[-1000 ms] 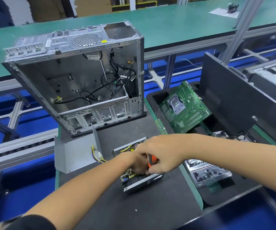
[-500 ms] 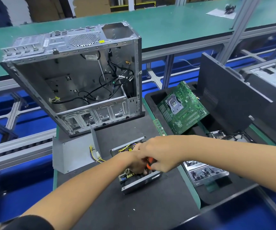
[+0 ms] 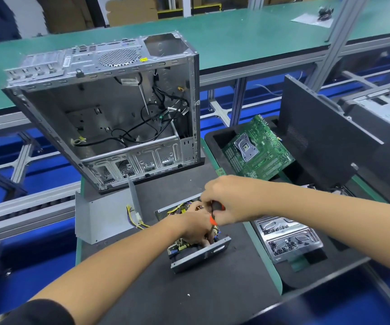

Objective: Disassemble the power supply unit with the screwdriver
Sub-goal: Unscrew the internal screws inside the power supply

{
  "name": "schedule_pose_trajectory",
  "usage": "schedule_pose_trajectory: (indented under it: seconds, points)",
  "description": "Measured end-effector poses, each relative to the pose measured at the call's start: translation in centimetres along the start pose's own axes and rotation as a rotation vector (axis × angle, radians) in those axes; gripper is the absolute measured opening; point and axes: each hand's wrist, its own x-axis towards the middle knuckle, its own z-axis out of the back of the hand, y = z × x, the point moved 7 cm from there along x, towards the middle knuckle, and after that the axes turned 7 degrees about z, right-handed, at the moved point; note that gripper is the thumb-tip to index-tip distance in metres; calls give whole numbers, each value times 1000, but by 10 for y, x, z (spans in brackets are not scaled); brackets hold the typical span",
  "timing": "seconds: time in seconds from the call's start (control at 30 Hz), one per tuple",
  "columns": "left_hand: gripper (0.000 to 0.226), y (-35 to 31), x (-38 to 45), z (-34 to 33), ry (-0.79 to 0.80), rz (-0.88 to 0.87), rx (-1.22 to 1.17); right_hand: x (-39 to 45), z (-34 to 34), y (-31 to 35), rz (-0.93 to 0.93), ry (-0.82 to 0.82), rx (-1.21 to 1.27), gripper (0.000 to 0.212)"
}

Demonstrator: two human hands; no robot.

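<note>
The opened power supply unit (image 3: 198, 255) lies on the black mat, its circuit board and yellow wires exposed. My right hand (image 3: 227, 200) grips the orange and black handle of the screwdriver (image 3: 215, 211), which points down into the unit. My left hand (image 3: 195, 227) rests inside the unit beside the screwdriver shaft, its fingers curled down among the parts; what they hold is hidden. The unit's grey metal cover (image 3: 102, 219) lies to the left with a bundle of yellow wires (image 3: 134, 216) on its edge.
An empty computer case (image 3: 109, 113) stands tilted behind the unit. A green motherboard (image 3: 257, 148) lies in a black foam tray on the right. A metal tray of screws (image 3: 288, 235) sits right of the unit. A dark side panel (image 3: 325, 141) leans further right.
My right hand has lifted slightly with the screwdriver handle, and my left hand stays in the unit. The view has shifted a little.
</note>
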Motion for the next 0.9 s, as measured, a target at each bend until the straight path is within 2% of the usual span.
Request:
schedule_pose_trajectory:
  seconds: [0.03,0.1,0.23,0.3,0.4,0.5,0.6,0.77,0.9]
  points:
    - [21,-3,1,0,4,-10,83,-2,4,-3,-19,-15,12,9]
    - [19,0,4,1,16,81,39,-6,7,-6,-27,-1,25,11]
    - [19,-4,11,13,-41,192,-200,-12,0,-7,-13,51,9,10]
    - [29,-7,10,22,-117,196,-288,-15,-3,-7,-13,56,13,10]
    - [33,-15,11,26,-122,173,-202,-19,-5,-8,-14,77,17,9]
    - [10,-18,8,21,-43,263,-141,-19,-8,-5,-8,101,17,7]
    - [22,-17,15,16,-58,276,-101,-18,-14,-4,-8,163,-9,6]
    - [29,-17,21,15,-183,243,-66,-19,-18,-8,-42,240,-69,11]
    - [31,-20,23,14,-183,206,168,-19,-16,-9,-45,254,-85,12]
